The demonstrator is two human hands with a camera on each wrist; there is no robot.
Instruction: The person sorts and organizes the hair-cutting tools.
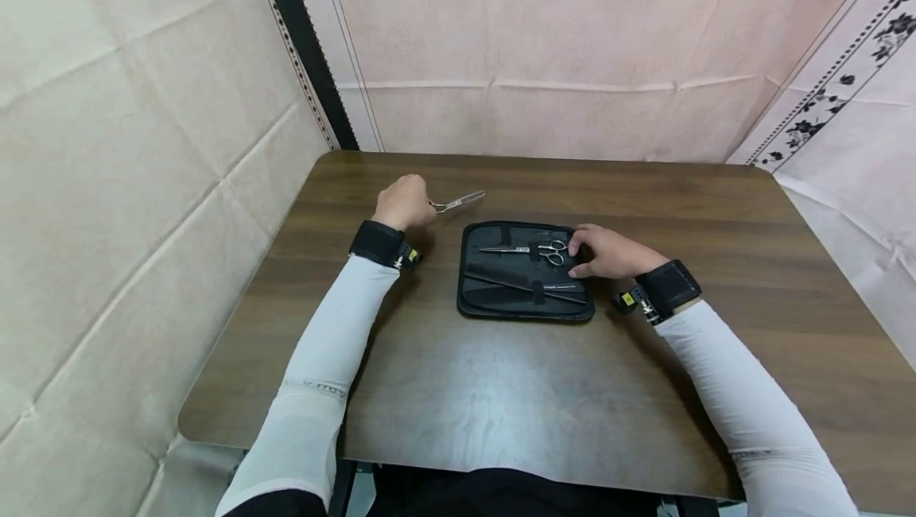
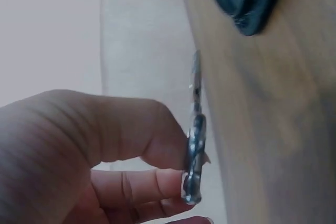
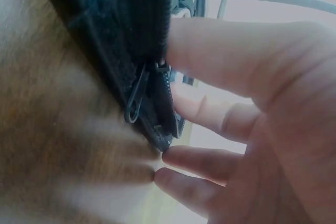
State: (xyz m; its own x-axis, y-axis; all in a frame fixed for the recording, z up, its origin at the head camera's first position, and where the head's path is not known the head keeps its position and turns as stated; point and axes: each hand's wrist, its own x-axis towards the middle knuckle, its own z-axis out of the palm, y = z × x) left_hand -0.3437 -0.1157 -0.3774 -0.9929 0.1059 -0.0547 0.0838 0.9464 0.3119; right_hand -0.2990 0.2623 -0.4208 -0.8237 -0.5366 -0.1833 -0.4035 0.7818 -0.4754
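Note:
At the far left part of the table, my left hand (image 1: pixel 405 203) holds a pair of silver scissors (image 1: pixel 461 201) by the handles, blades pointing right. In the left wrist view the thumb and fingers pinch these scissors (image 2: pixel 195 129), seen edge-on above the wood. A black zip case (image 1: pixel 494 310) lies unfolded, right of that hand. Strapped inside it are a second pair of scissors (image 1: pixel 515 250) and a black comb (image 1: pixel 494 279). My right hand (image 1: pixel 611 253) rests at the case's right edge, thumb and fingers apart beside the scissor rings. The right wrist view shows the zip pull (image 3: pixel 136 98) near the thumb.
The case lies on a brown wooden table (image 1: pixel 444 390) with rounded corners. Pale cloth sheets (image 1: pixel 572 48) hang behind it and along both sides. Each wrist wears a black strap with a small camera.

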